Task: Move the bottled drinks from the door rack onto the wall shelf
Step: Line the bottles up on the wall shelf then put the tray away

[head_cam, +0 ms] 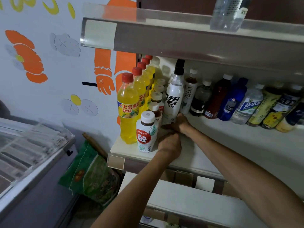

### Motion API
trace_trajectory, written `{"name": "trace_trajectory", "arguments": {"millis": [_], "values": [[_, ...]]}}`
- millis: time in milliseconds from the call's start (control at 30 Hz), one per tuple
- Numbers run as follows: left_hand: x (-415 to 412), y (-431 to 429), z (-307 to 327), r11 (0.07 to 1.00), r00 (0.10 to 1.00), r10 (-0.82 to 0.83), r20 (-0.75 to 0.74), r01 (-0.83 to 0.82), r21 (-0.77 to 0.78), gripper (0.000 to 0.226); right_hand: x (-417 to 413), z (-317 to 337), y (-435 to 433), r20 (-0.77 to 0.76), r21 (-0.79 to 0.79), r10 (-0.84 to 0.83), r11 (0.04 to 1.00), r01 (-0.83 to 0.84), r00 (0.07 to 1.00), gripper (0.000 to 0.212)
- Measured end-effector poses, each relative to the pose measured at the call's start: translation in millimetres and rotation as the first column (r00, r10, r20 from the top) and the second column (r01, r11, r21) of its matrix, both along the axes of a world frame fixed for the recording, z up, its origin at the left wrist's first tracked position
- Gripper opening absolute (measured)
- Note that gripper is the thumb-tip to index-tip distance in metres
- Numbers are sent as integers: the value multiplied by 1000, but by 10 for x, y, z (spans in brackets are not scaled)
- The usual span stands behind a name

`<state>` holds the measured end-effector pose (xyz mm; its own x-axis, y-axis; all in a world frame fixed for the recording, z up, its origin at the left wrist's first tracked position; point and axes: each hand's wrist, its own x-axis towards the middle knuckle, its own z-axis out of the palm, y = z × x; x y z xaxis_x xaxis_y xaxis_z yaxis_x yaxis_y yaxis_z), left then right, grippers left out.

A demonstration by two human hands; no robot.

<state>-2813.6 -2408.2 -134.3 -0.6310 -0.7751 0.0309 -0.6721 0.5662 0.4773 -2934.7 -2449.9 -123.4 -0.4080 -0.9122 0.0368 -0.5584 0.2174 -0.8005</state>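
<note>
On the wall shelf [222, 145] stands a tall white bottle with a black cap [174, 94]. My right hand [178, 124] grips its base. My left hand [169, 143] sits just below and in front, fingers curled, beside a small white bottle with a red label [145, 134]; whether it holds anything is hidden. A row of yellow pineapple soda bottles [129, 109] with red caps lines the shelf's left end. Several small white-capped bottles [156, 97] stand behind the red-label one. The door rack is out of view.
Further right on the same shelf stand a tea bottle [189, 94], dark, red, blue and clear bottles [233, 102]. An upper shelf [181, 41] overhangs with a clear water bottle [228, 12]. A chest freezer [29, 153] and green sack [92, 175] stand lower left.
</note>
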Motion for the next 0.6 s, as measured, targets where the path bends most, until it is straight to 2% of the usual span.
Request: {"name": "trace_trajectory", "arguments": {"millis": [100, 200, 267, 400, 600], "values": [[6, 14, 33, 1000, 1000, 0, 16, 0, 7, 28, -76, 70, 74, 33, 63, 100, 993, -101, 994, 73], [-6, 29, 66, 1000, 999, 9, 42, -9, -12, 27, -132, 85, 169, -5, 123, 45, 991, -44, 999, 72], [-8, 55, 79, 999, 998, 31, 63, -29, -31, 27, -152, 62, 252, -114, 170, -25, 984, 45, 993, 68], [6, 114, 120, 998, 995, 54, 84, -51, -41, 28, -100, 89, 528, -279, 242, -17, 966, 88, 960, 59], [35, 219, 129, 998, 988, 26, 151, -18, -53, 36, 14, 165, 1031, -550, 240, 10, 960, 147, 835, 39]]}}
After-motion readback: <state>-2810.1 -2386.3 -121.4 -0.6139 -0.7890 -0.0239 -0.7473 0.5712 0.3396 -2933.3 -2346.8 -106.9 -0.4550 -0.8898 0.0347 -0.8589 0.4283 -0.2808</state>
